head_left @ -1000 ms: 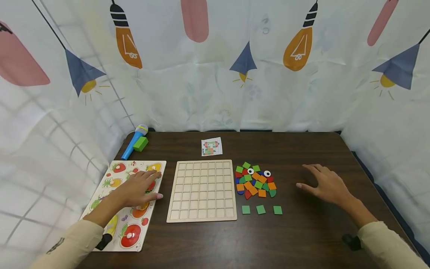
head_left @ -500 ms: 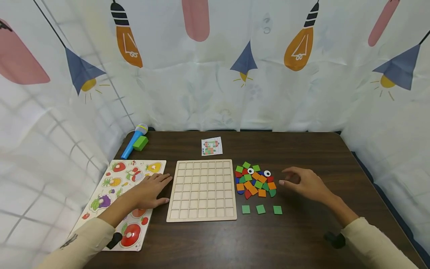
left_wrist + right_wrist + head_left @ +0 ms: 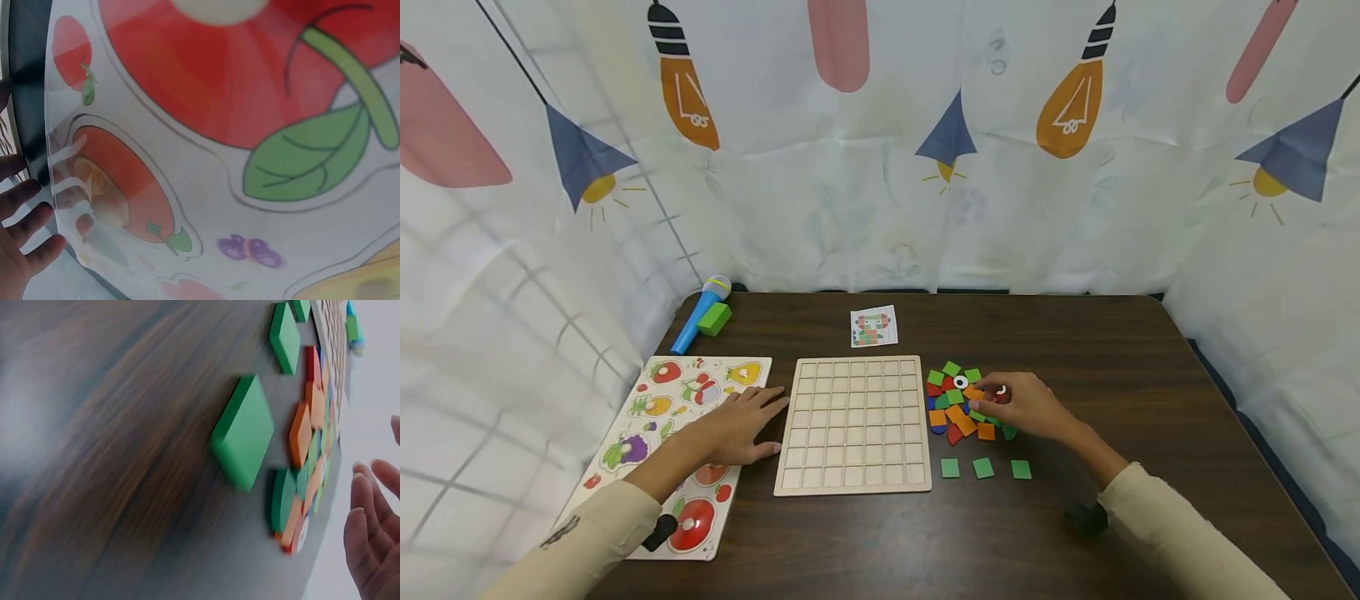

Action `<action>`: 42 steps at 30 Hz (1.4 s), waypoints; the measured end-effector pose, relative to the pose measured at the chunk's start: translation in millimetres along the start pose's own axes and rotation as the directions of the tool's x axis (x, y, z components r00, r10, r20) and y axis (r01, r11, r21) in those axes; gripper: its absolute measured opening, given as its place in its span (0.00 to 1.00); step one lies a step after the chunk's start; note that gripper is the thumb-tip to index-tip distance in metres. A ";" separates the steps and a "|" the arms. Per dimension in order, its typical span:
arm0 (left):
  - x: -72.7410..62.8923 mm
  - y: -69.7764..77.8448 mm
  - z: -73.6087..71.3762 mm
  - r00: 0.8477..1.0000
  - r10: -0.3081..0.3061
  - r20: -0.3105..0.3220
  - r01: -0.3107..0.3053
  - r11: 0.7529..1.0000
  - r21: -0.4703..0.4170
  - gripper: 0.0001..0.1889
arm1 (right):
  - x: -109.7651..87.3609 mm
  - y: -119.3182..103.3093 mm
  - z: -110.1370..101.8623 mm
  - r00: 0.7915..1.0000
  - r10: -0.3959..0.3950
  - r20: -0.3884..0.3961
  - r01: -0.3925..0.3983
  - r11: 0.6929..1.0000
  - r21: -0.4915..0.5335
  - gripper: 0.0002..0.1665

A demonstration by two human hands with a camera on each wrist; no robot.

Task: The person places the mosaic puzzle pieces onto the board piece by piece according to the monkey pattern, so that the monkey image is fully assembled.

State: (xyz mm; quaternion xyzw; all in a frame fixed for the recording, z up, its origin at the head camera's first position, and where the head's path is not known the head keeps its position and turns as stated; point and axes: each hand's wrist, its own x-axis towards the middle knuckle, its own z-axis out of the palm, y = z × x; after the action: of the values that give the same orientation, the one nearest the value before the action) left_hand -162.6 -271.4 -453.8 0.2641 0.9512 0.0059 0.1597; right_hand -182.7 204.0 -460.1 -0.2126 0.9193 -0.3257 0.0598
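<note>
My left hand (image 3: 737, 429) lies with fingers spread between the fruit-picture board (image 3: 613, 467) and the wooden grid board (image 3: 853, 427), fingertips right at the grid board's left edge. In the left wrist view its fingers (image 3: 28, 222) show beside the fruit board's edge. My right hand (image 3: 1033, 408) is over the right side of a pile of coloured wooden pieces (image 3: 958, 415), thumb and fingers apart and loosely bent, nothing between them. It hides part of the pile. Three green square tiles (image 3: 982, 468) lie in a row nearer me; one green tile (image 3: 244, 434) looms large in the right wrist view.
A small picture card (image 3: 873, 326) lies behind the grid board. At the back left corner of the dark table (image 3: 1037, 533) are a blue toy microphone (image 3: 695, 323) and a green block (image 3: 714, 320). A printed curtain (image 3: 850, 200) hangs behind the table.
My right hand has moved left from the table's right side to over the pile, its fingers bending. My left hand has slid right from the fruit board to the grid board's edge.
</note>
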 end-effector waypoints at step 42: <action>8.9 7.2 -4.0 0.997 0.017 0.071 -0.006 0.987 -0.162 0.59 | 59.0 -32.2 48.3 0.981 0.158 0.109 -0.146 0.982 -0.116 0.10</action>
State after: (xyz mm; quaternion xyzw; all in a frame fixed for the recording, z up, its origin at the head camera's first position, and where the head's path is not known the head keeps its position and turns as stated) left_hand -167.5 -260.4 -452.0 0.2558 0.9397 0.0745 0.2146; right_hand -212.7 128.5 -476.0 -0.1635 0.9440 -0.2568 0.1273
